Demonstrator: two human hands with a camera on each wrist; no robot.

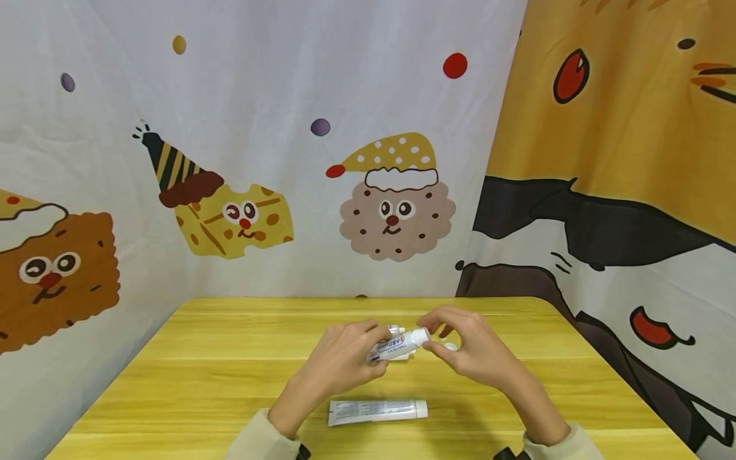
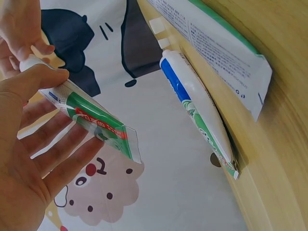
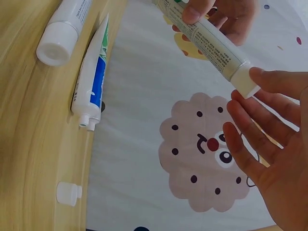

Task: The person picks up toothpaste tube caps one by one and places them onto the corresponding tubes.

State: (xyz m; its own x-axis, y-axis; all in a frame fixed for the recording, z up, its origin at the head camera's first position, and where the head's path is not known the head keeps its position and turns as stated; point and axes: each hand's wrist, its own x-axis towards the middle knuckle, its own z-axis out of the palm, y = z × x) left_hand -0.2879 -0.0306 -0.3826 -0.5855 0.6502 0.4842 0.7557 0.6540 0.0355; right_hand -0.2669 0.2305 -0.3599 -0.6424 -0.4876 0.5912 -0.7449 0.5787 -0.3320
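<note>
"White capped plastic tube (image 1: 374, 412) rests on the yellow wood-grain counter (image 1: 195, 383). The hands?"
"Left hand (image 1: 342, 354) grips a raised green-and-white plastic tube (image 2: 102, 115), probably steadying it; right hand (image 1: 477, 350) pinches its white cap (image 1: 421, 337)."

Cartoon-printed cloth (image 1: 259, 96) hangs behind and beside a yellow wood-grain table (image 1: 201, 358).
</note>
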